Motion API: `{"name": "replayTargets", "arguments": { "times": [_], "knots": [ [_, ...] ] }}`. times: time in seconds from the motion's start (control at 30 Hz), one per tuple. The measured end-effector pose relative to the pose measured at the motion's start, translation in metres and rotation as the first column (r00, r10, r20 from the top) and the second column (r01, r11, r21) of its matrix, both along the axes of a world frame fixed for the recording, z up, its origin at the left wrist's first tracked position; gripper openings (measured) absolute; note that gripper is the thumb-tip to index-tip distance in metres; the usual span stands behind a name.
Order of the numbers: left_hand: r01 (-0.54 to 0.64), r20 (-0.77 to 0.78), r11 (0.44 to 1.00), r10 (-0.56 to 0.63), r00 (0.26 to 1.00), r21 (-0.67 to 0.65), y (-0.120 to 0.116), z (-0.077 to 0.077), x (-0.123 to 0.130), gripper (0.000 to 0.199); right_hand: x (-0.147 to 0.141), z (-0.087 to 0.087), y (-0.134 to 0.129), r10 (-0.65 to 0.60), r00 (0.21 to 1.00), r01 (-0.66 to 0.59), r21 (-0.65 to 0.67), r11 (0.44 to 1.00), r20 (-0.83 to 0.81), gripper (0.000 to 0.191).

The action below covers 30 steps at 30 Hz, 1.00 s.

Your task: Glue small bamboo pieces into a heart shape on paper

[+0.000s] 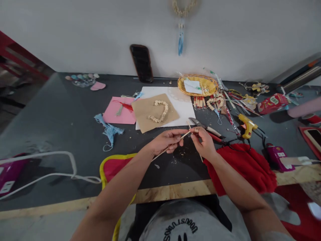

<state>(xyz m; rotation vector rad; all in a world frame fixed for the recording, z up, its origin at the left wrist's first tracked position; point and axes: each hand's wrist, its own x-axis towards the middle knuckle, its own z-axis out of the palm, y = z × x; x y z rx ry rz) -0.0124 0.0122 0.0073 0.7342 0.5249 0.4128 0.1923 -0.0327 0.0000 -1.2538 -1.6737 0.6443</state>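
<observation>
A thin wooden stick (160, 155) runs slantwise through my left hand (168, 140), whose fingers are closed round it. The thumb and fingertips of my right hand (202, 142) pinch at its upper end. A second pale stick (201, 158) passes under my right hand; I cannot tell whether that hand also holds it. Just beyond the hands, a curved chain of small cream pieces (165, 112) lies on brown paper (142, 122), over a white sheet (152, 90). Pliers-like cutters (212, 132) with red handles lie beside my right hand.
A yellow glue gun (247, 125), red cloth (247, 167) and purple power strip (279, 157) lie to the right. Behind are a wicker basket (180, 87) and leaning phone (142, 63). At left are blue tassels (109, 129), pink paper (112, 112) and a white cable (72, 164).
</observation>
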Motion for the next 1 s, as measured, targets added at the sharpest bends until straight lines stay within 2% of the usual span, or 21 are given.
{"name": "replayTargets", "arguments": {
  "times": [0.1,0.2,0.27,0.37,0.43,0.57,0.63,0.73,0.77,0.8,0.87,0.9,0.93,1.0],
  "knots": [
    [0.001,-0.030,0.999,0.000,1.000,0.045,-0.002,0.002,0.004,0.047,0.000,-0.001,-0.001,0.000,0.999,-0.003,-0.061,0.998,-0.049,0.013],
    [0.026,-0.014,0.998,-0.025,1.000,0.063,-0.004,0.004,0.007,0.045,-0.002,-0.001,-0.004,-0.033,0.972,-0.010,-0.181,0.983,-0.233,0.019],
    [0.019,0.005,0.997,-0.020,1.000,0.075,-0.005,0.004,0.008,0.044,-0.004,0.000,-0.006,-0.020,0.941,-0.070,-0.252,0.965,-0.338,0.025],
    [0.031,-0.004,0.995,-0.030,1.000,0.099,-0.005,0.001,0.007,0.043,-0.005,0.002,-0.006,0.028,0.932,-0.153,-0.321,0.935,-0.361,0.026],
    [0.080,-0.028,0.990,-0.078,0.997,0.120,-0.004,-0.002,0.006,0.040,-0.002,0.004,-0.004,-0.010,0.910,-0.133,-0.312,0.941,-0.415,0.024],
    [0.122,-0.080,0.981,-0.111,0.991,0.153,0.000,-0.004,0.003,0.039,0.005,0.011,0.000,-0.151,0.784,0.036,-0.199,0.979,-0.602,0.021],
    [0.111,-0.075,0.982,-0.100,0.992,0.151,0.001,-0.003,0.002,0.040,0.003,0.016,-0.001,-0.117,0.831,-0.006,-0.219,0.976,-0.544,0.021],
    [0.092,-0.040,0.986,-0.087,0.995,0.139,0.001,-0.002,0.002,0.037,-0.003,0.027,-0.001,0.139,0.943,-0.242,-0.337,0.910,-0.302,0.021],
    [0.067,-0.022,0.989,-0.064,0.998,0.129,0.002,-0.002,0.002,0.037,-0.004,0.032,0.001,0.211,0.950,-0.283,-0.354,0.891,-0.229,0.021],
    [0.031,-0.001,0.993,-0.031,1.000,0.116,0.002,-0.002,0.001,0.037,-0.004,0.038,0.006,0.239,0.955,-0.286,-0.338,0.897,-0.175,0.021],
    [-0.006,0.042,0.996,0.003,0.999,0.090,0.004,-0.004,-0.001,0.039,-0.002,0.051,0.021,0.139,0.979,-0.171,-0.226,0.959,-0.152,0.020],
    [0.020,0.055,0.996,-0.025,0.998,0.087,0.005,-0.004,-0.002,0.041,-0.002,0.058,0.030,0.066,0.981,-0.095,-0.155,0.983,-0.184,0.020],
    [0.079,0.059,0.992,-0.085,0.995,0.097,0.006,-0.005,-0.004,0.044,-0.004,0.065,0.040,0.028,0.975,-0.047,-0.081,0.996,-0.220,0.020],
    [0.250,0.042,0.958,-0.258,0.965,0.138,0.007,-0.007,-0.006,0.048,-0.014,0.073,0.058,0.021,0.983,-0.026,-0.025,0.999,-0.180,0.021]
  ]
}}
